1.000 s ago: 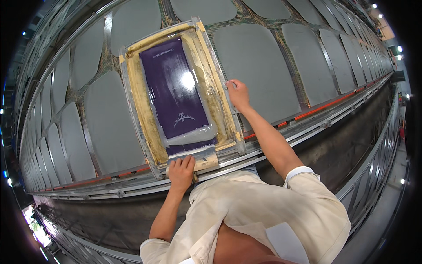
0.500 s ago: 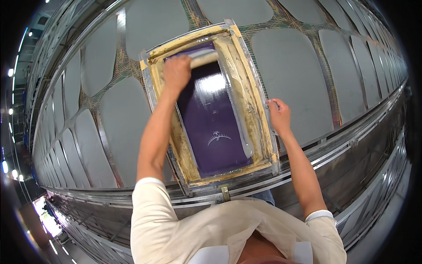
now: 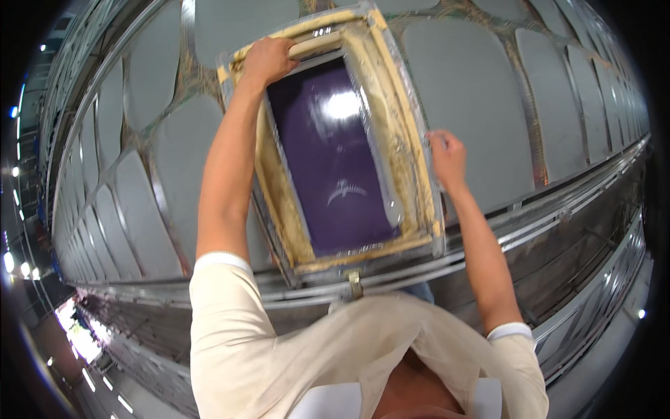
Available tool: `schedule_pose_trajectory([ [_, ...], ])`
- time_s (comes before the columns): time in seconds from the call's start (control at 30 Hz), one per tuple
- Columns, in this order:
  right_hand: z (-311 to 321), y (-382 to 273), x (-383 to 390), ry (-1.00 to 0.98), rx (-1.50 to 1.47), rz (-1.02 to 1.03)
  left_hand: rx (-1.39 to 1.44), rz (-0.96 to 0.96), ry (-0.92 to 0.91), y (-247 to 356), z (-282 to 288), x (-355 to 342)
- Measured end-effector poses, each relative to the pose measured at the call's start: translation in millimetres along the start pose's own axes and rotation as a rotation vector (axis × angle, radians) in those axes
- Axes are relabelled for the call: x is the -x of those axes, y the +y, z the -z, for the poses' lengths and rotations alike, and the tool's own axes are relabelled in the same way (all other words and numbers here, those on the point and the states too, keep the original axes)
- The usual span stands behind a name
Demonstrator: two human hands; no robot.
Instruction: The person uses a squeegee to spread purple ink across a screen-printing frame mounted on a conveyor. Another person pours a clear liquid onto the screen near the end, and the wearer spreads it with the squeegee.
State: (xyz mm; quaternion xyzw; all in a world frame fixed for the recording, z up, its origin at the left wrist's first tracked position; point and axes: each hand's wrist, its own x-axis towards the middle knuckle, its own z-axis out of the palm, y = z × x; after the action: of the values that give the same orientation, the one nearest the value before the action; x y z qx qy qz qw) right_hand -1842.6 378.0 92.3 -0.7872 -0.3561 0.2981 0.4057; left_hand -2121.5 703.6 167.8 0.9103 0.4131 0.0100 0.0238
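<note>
A screen-printing frame (image 3: 424, 150), its wooden border covered in worn yellowish tape, lies tilted slightly left before me. Inside it is a dark purple printing area (image 3: 324, 157) with a bright glare and a small pale curved design (image 3: 347, 192) near the close end. At the far end, my left hand (image 3: 269, 61) is wrapped round a pale squeegee (image 3: 317, 47), which lies crosswise just beyond the purple area. My right hand (image 3: 448, 159) is closed at the frame's right side edge, its fingertips pinching the rim there.
Grey rounded panels (image 3: 464, 105) with multicoloured streaked gaps cover the long printing table on both sides. A metal rail (image 3: 502, 227) runs along its near edge, with a small brass-coloured clip (image 3: 354, 283) below the frame. Another metal-railed structure (image 3: 593, 279) stands at the right.
My left hand has pushed the squeegee away from me, off the purple area to the frame's far end. My right hand stays at the frame's edge. The view has shifted slightly.
</note>
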Motion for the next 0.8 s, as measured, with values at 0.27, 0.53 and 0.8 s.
schedule_pose_trajectory([
  [0.27,-10,24,-12,0.033,-0.018,0.081,0.213,0.030,0.016,157,-9,213],
  [0.53,-9,14,-20,-0.034,-0.027,0.058,0.290,-0.020,-0.112,190,9,261],
  [0.8,3,1,-2,-0.066,0.023,-0.026,0.064,0.096,0.013,42,16,45],
])
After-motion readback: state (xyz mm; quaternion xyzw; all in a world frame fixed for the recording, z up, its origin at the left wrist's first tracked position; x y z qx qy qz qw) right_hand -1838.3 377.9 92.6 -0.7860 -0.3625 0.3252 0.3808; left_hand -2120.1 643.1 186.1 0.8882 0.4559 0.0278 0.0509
